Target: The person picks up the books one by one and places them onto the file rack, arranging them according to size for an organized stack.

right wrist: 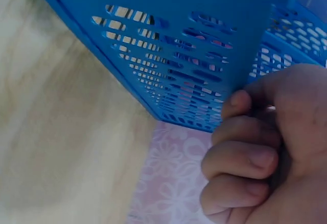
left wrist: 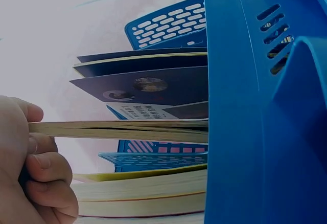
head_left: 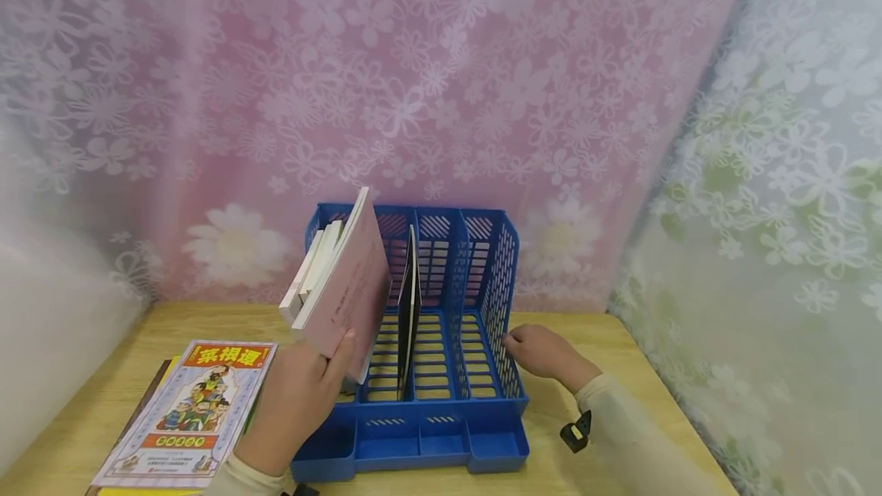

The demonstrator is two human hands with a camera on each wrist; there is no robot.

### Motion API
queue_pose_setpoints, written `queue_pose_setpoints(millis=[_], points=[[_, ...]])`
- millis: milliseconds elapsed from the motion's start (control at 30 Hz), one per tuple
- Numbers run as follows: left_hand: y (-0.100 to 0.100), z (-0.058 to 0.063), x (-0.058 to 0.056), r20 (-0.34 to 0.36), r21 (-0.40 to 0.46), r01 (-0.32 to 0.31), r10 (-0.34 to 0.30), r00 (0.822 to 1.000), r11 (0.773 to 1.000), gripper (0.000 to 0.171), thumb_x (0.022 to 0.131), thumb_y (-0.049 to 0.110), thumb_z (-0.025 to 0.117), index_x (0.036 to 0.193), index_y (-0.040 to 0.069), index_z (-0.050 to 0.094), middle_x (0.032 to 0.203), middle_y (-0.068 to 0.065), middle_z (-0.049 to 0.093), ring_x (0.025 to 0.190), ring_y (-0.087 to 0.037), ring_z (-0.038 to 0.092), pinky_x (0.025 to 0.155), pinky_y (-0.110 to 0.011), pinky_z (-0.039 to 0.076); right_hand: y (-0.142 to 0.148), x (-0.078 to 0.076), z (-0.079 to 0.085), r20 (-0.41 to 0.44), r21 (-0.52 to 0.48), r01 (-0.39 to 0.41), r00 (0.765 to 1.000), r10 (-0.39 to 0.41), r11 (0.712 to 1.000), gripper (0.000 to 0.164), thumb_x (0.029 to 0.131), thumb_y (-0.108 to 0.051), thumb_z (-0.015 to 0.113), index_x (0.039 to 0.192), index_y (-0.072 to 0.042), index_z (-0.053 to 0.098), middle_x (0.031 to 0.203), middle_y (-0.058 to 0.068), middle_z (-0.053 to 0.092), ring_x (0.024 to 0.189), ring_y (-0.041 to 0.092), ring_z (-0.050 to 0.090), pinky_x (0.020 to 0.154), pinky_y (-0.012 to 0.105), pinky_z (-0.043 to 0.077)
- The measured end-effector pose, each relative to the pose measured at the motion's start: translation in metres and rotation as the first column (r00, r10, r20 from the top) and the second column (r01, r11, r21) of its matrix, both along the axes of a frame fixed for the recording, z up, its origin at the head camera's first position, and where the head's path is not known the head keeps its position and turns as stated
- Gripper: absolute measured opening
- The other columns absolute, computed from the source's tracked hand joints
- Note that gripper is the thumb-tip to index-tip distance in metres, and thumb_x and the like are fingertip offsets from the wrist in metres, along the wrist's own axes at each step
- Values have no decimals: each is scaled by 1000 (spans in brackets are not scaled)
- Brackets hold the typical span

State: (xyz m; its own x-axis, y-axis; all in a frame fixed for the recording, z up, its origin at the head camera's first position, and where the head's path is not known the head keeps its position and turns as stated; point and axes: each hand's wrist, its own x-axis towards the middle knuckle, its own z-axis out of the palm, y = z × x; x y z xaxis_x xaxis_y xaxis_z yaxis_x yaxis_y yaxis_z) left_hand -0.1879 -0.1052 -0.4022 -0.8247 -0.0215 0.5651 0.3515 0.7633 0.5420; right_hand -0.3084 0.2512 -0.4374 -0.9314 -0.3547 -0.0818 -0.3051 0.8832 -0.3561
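A blue plastic file rack (head_left: 386, 412) with upright compartments stands on the table. My left hand (head_left: 296, 396) pinches the front edge of a pink-covered book (head_left: 354, 293), its thumb on the cover; the book stands in the rack's left part, tilted. In the left wrist view, the book's page edges (left wrist: 122, 130) run between the thumb and curled fingers. Left of it stand several pale thick books (head_left: 318, 259). A thin dark book (head_left: 405, 320) is upright in a middle compartment. My right hand (head_left: 547, 354) grips the front edge of the rack's right side wall (right wrist: 179, 55), fingers curled.
At the left of the table lies a small stack of books, topped by an illustrated one with a red title band (head_left: 200, 412). Low open trays (head_left: 441, 446) line the rack's front. A pink flowered curtain (head_left: 427, 98) hangs close behind.
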Motion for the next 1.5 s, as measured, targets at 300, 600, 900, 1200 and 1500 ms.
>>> queue_pose_setpoints(millis=[300, 600, 900, 1200, 1500], points=[[7, 2, -11, 60, -8, -38, 39, 997, 999, 52, 107, 34, 57, 60, 12, 51, 51, 4, 35, 43, -10, 34, 42, -29, 28, -18, -7, 14, 94, 144, -137, 988, 124, 980, 42, 109, -15, 42, 67, -17, 44, 64, -2, 37, 60, 14, 34, 69, 39, 35], [12, 9, -21, -50, -99, -21, 16, 999, 995, 33, 105, 27, 61, 75, 14, 54, 56, 4, 45, 49, -11, 44, 46, -30, 36, -17, -11, 16, 111, 93, -184, 979, 173, 979, 41, 109, -13, 39, 68, -16, 42, 65, -2, 35, 61, 15, 31, 70, 39, 34], [27, 14, -36, 177, 13, 12, -14, 984, 1000, 39, 109, 37, 50, 95, 4, 65, 62, -4, 56, 48, -14, 46, 44, -31, 35, -20, -12, 15, 114, 101, -158, 983, 146, 982, 42, 109, -12, 40, 67, -15, 40, 64, -1, 34, 60, 15, 30, 68, 37, 32], [33, -22, -60, 303, -34, 66, -53, 951, 997, 24, 107, 28, 55, 113, 8, 68, 73, -6, 66, 61, -20, 59, 59, -42, 48, -17, -15, 15, 147, 116, -156, 979, 138, 981, 39, 110, -16, 41, 71, -14, 46, 71, 0, 40, 67, 17, 39, 74, 41, 36], [38, -26, -51, 442, -48, 166, -128, 888, 985, 49, 108, 28, 54, 149, 1, 48, 75, -6, 67, 62, -19, 61, 63, -42, 50, -12, -11, 10, 153, 66, -136, 980, 124, 989, 41, 110, -16, 39, 69, -15, 44, 68, -1, 37, 62, 15, 33, 71, 39, 34]])
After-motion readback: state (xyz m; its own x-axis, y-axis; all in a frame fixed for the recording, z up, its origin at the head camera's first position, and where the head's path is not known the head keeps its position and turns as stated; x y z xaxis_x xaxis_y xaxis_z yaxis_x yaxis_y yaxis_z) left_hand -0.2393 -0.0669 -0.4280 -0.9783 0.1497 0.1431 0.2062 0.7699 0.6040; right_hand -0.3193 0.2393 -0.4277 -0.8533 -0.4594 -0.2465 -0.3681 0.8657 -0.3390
